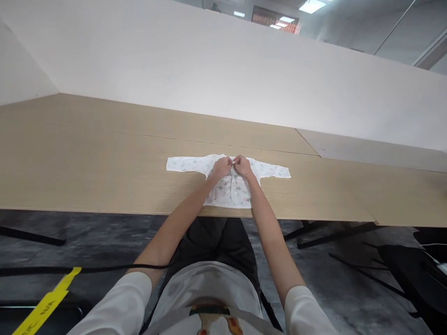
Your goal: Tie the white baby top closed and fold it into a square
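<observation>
A small white baby shirt (232, 188) with a scattered print lies front up, its two long sleeves spread out to the sides. At its neckline, my left hand (222, 166) is closed in a pinch on the cloth. My right hand (242, 165) pinches the shirt's other front edge just beside it, the fingertips of both hands nearly meeting. The front opening runs down the middle below my hands. Whatever small fastening may be between the fingertips is hidden.
The shirt rests on a long wooden table (87, 153) near its front edge. A white partition (209, 65) rises behind. A black cable with a yellow tag (49, 302) crosses at lower left. A black chair (408, 274) stands at lower right.
</observation>
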`<state>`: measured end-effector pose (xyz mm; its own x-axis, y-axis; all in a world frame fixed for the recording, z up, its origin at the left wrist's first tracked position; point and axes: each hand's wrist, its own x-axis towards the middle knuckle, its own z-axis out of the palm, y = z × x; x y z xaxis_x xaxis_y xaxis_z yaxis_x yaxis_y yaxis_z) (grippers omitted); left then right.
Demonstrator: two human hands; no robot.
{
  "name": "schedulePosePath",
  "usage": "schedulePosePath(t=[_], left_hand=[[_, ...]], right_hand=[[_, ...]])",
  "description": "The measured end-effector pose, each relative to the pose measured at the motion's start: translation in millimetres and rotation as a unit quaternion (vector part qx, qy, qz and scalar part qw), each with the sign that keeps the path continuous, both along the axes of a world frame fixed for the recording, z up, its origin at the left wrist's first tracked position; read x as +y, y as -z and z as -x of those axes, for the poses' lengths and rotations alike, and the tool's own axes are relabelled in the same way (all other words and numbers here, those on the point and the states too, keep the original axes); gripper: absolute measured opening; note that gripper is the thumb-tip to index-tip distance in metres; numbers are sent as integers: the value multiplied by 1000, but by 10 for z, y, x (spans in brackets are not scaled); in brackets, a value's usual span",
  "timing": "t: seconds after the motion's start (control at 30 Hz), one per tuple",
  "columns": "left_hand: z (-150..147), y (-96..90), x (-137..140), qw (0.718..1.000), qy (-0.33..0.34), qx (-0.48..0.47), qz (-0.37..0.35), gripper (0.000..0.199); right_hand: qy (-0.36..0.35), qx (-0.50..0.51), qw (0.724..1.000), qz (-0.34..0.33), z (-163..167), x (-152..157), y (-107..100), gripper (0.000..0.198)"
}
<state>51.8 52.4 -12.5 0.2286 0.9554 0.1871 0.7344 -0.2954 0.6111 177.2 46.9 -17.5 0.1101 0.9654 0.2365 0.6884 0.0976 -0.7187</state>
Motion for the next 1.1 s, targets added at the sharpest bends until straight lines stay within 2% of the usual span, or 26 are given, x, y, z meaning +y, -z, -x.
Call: schedulePosePath(t=[0.17, 0.37, 0.43, 0.53, 0.63, 0.73, 0.87, 1.1], left_hand=[[-8, 23, 18, 999, 18, -22, -21, 20], [72, 24, 23, 992, 100, -68, -34, 28], [131, 5, -17, 990, 118, -69, -21, 29], [212, -23, -112, 993, 111, -30, 27, 28], [238, -26, -198, 995, 97, 4, 36, 25], [215, -9, -228, 996, 87, 4, 29, 25], [186, 0, -232, 997, 73, 10, 36, 23], [187, -24, -266, 996, 86, 8, 9, 24]], right_hand=[[44, 29, 999, 2, 25, -12, -13, 24], [43, 207, 975, 73, -37, -37, -82, 32], [45, 231, 969, 70, -60, -58, -131, 32], [69, 246, 965, 64, -87, -128, -201, 27], [63, 213, 972, 80, -100, -257, -216, 22], [17, 112, 988, 102, -86, -388, -169, 19], [-14, 15, 997, 70, -35, -449, -110, 21], [18, -17, 999, 42, 36, -457, -127, 24]])
